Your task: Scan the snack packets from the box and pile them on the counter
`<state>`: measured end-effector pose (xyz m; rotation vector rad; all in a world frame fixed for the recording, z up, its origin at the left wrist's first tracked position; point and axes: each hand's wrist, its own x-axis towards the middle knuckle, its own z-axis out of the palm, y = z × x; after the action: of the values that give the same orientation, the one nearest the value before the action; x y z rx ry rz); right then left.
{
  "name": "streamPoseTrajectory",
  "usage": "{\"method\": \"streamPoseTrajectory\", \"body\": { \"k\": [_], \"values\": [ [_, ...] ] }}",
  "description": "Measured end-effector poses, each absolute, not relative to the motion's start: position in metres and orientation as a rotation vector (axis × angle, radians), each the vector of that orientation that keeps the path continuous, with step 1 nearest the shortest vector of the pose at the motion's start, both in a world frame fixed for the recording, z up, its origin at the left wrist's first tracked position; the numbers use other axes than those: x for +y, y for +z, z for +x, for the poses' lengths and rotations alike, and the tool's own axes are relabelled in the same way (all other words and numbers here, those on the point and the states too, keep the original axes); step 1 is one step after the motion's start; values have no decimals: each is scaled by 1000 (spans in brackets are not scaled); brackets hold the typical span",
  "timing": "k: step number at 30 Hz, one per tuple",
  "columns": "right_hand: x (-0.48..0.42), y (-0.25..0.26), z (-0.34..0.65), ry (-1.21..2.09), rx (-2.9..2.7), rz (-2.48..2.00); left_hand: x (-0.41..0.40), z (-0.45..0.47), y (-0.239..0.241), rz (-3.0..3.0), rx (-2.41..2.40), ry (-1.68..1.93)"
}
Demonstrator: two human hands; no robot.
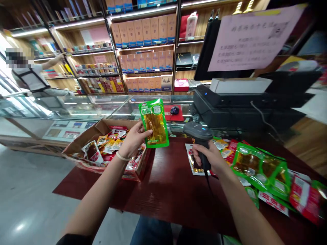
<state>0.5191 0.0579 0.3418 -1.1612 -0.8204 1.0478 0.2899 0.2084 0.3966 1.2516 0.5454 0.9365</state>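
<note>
My left hand [135, 139] pinches a green-edged snack packet [155, 124] by its lower left side and holds it upright above the counter. The packet has a clear amber middle. My right hand [208, 154] is wrapped round the handle of a black barcode scanner [198, 131], whose head points left, toward the packet. Under the scanner lies a white-edged packet [191, 161], partly hidden by my hand. A cardboard box [102, 124] full of mixed snack packets stands by my left wrist. Several green packets [263, 168] and red ones are piled to the right of my right forearm.
Behind the dark red counter [163, 190] runs a glass display case [102, 105]. A monitor [204, 51] with a pink paper sign [252, 37] stands at the right. A mouse [174, 110] sits on a red pad. At far left a person [32, 80] reaches toward the shelves.
</note>
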Motion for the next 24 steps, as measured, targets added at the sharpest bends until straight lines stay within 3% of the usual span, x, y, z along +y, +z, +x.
{"method": "streamPoseTrajectory", "body": {
  "k": [10,24],
  "values": [
    [21,304,573,894,-653,-1162,164,389,326,932,573,875],
    [17,293,580,925,-577,-1174,179,397,241,795,667,837]
  ]
}}
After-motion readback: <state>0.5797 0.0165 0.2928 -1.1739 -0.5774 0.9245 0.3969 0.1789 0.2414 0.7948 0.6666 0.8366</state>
